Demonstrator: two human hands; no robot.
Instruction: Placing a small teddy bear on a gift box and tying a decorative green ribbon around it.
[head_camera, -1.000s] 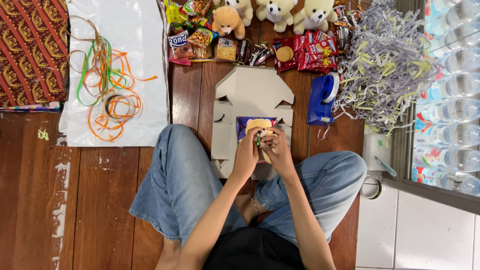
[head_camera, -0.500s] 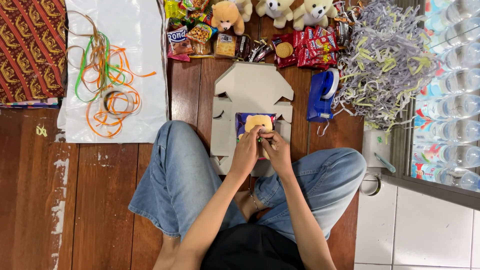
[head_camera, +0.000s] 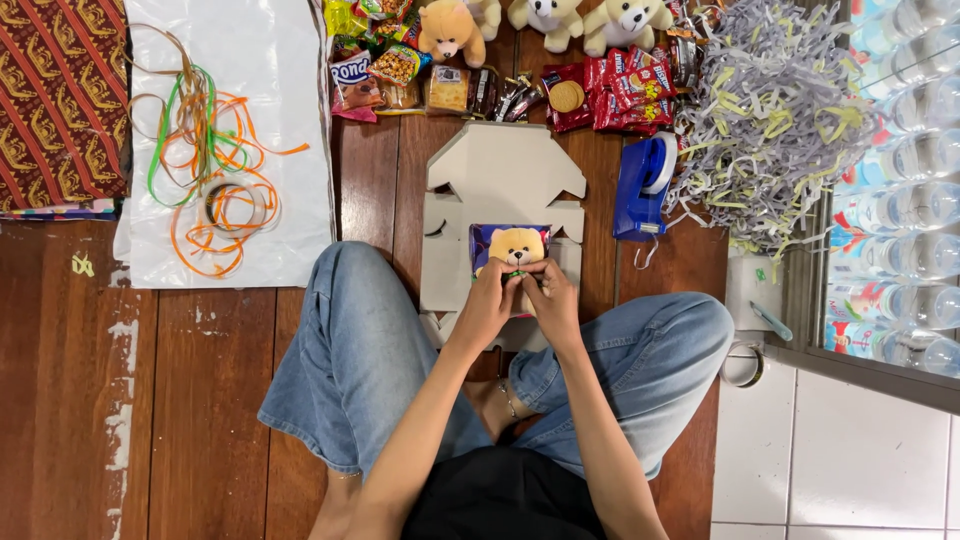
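The little teddy bear is tan and soft, with round ears. It lies on a purple packet, and both rest in the middle of a flat cardboard box that is spread open on the wooden floor, right in front of my crossed legs.

My left hand and my right hand are close together, just under the bear's head. The fingers of both are curled in and pinch something small and green at the bear's neck. It is too small for me to tell what it is. My fingertips touch the bear, and the two hands almost touch each other.

A blue tape holder stands just beside the box on my right. Past it is a big heap of shredded paper. Above the box lie snack packets and three more plush bears. Far to my left, orange and green ribbons curl on a white sheet.
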